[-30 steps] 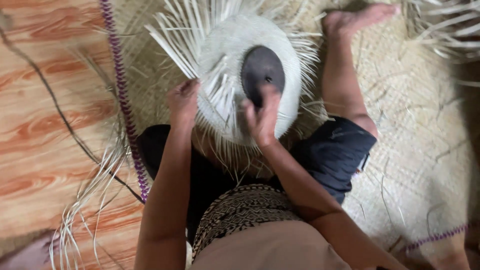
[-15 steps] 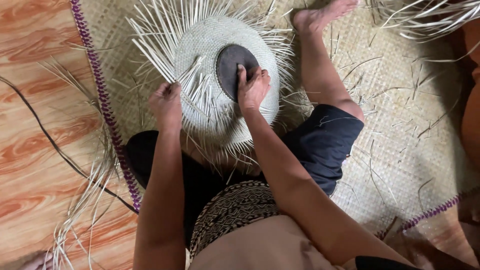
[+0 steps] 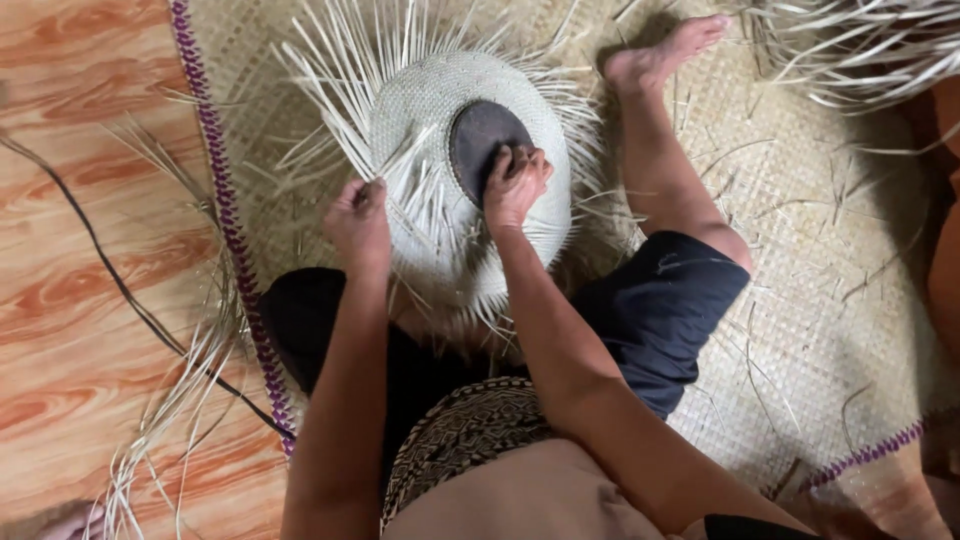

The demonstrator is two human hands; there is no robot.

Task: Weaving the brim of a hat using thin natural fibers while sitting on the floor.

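A half-woven hat (image 3: 440, 110) is set on a mat (image 3: 800, 260) before the seated person, flanked on its left by a floor (image 3: 90, 200) crossed by a cable (image 3: 120, 290), with a foot (image 3: 665, 50) placed at its right.

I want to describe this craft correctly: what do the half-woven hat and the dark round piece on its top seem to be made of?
Half-woven hat: probably pale dried palm or straw strips, matte; a fine plaited weave with loose ends sticking out. Dark round piece: smooth, dull, perhaps wood or stone; it cannot be told.
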